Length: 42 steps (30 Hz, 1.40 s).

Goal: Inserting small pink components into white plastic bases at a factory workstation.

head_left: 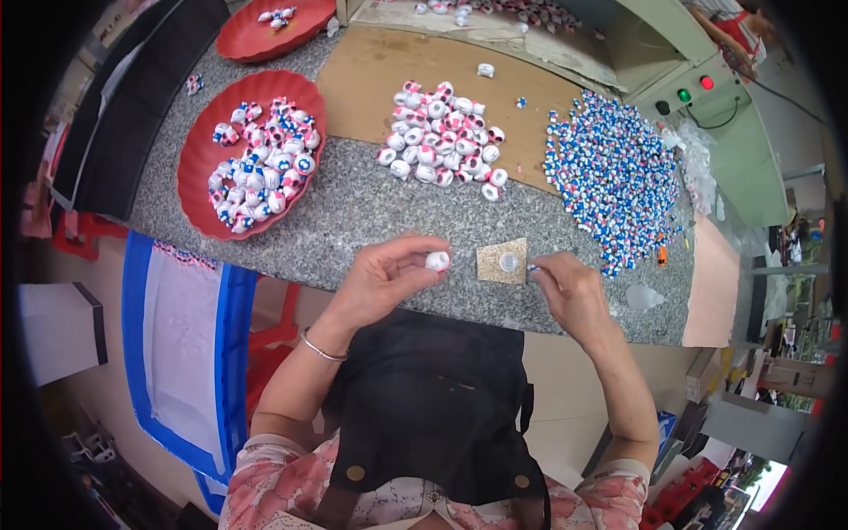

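Observation:
My left hand [386, 276], closed at thumb and fingertips, grips a small white plastic piece [436, 261] with pink on it and a hollow end turned up. My right hand [572, 287] is pinched around a tiny blue part, mostly hidden by the fingertips. Between the hands, a small tan board [488, 268] lies on the speckled stone worktop, bearing a round clear dish [508, 262]. Beyond it sits a heap of white-and-pink pieces [442, 132]. To the right spreads a large pile of tiny blue, white and pink parts [609, 177].
A scalloped red tray [199, 190] at left holds assembled-looking pieces; another red tray [256, 49] stands behind. Cardboard [353, 84] lies under part of the heap. A pale green machine [733, 150] stands at back right. A squeeze bottle [645, 297] and orange object [662, 256] lie right.

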{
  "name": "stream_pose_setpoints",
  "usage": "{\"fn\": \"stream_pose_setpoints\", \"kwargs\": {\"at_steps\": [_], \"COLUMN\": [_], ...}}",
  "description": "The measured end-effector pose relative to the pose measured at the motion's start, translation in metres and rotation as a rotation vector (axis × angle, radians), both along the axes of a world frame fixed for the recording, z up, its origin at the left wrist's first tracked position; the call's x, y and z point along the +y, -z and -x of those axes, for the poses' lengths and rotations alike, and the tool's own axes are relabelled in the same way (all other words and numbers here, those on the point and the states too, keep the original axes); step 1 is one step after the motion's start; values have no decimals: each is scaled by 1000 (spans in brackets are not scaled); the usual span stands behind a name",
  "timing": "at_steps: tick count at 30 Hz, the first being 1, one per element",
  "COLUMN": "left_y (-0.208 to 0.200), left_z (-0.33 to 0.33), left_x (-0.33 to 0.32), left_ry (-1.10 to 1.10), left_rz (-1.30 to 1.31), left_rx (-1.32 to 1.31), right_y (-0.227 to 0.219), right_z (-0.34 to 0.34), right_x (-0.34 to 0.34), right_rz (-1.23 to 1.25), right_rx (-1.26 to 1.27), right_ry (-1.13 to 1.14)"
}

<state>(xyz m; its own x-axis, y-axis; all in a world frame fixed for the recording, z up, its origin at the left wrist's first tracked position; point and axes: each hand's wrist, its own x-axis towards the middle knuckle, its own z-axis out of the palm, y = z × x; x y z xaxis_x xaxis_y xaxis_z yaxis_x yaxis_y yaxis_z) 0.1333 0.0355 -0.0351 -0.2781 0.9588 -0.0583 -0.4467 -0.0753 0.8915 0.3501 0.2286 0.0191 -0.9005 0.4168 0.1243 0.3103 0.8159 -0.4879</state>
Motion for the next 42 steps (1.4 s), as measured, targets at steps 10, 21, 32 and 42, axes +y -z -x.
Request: {"fn": "stream_pose_setpoints", "kwargs": {"at_steps": [10, 21, 32, 42], "left_y": [-7, 10, -4, -9], "left_z": [-16, -48, -40, -44], "left_x": [15, 39, 35, 26], "left_ry": [-20, -218, 100, 337], "left_rz": [-48, -58, -234, 62], "left_rx": [68, 552, 597, 147], "right_y": [4, 5, -16, -8], "right_z": [25, 15, 2, 4], "right_x": [-2, -16, -37, -50], "right_rz": [-199, 518, 767, 419], "right_rx": [-134, 162, 145, 265], "right_ry": [-213, 236, 161, 2]}}
